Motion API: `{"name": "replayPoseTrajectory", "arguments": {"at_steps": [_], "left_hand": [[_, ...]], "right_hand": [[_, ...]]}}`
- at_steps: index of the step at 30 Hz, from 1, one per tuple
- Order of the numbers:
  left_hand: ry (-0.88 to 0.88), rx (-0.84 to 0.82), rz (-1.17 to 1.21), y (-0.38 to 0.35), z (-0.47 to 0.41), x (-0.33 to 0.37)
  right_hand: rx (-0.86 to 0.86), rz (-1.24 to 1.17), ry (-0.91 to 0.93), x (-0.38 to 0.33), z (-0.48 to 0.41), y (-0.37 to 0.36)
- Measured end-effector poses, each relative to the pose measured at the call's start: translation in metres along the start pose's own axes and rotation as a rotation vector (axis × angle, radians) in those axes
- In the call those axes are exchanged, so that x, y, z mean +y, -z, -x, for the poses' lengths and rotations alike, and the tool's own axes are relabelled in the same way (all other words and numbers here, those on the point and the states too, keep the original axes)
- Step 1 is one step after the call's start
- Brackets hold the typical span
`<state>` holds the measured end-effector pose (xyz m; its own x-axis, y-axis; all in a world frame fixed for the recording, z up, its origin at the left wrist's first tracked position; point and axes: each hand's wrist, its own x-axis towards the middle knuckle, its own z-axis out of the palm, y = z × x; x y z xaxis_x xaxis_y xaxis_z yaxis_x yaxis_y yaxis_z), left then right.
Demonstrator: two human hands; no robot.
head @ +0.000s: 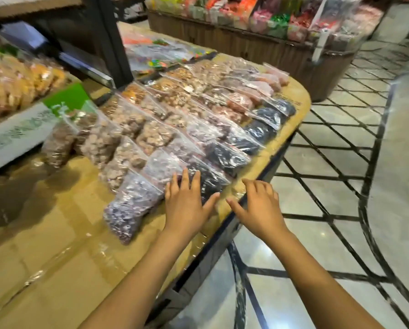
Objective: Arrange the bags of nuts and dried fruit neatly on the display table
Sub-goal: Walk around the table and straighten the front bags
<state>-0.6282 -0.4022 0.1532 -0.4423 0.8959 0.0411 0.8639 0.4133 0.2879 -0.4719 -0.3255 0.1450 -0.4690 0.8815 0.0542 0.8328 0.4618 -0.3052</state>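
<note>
Several clear zip bags of nuts and dried fruit lie in overlapping rows across the tan display table (56, 245). My left hand (186, 203) rests flat, fingers spread, on the nearest dark dried-fruit bag (210, 176) at the front of the right-hand row. A bag of purplish pieces (130, 205) lies just left of that hand. Beside the bags, my right hand (258, 207) hovers over the table's edge with relaxed fingers, holding nothing. Brown nut bags (120, 148) fill the rows further back, pink ones (241, 100) and black ones (267, 117) sit toward the far right.
A green-and-white box (32, 124) stands at the left with a loose brown bag (58, 143) leaning by it. A dark post (113, 41) rises behind the rows. A wicker stand of coloured sweets (258, 27) is across the tiled aisle (329, 186).
</note>
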Motion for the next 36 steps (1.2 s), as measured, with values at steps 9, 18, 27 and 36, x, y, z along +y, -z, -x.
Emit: {"name": "replayPoseTrajectory", "arguments": {"at_steps": [9, 18, 27, 36], "left_hand": [[-0.286, -0.148, -0.044, -0.074, 0.042, 0.146], [-0.345, -0.193, -0.117, -0.114, 0.029, 0.185], [-0.275, -0.179, -0.078, -0.138, -0.057, 0.204], [-0.189, -0.059, -0.054, -0.134, -0.233, 0.224]], "right_hand": [[-0.001, -0.093, -0.264, 0.150, 0.086, 0.019], [-0.033, -0.157, -0.454, 0.213, 0.111, 0.009], [-0.051, -0.182, -0.389, 0.246, 0.010, 0.006], [-0.095, -0.200, -0.262, 0.276, -0.172, 0.016]]}}
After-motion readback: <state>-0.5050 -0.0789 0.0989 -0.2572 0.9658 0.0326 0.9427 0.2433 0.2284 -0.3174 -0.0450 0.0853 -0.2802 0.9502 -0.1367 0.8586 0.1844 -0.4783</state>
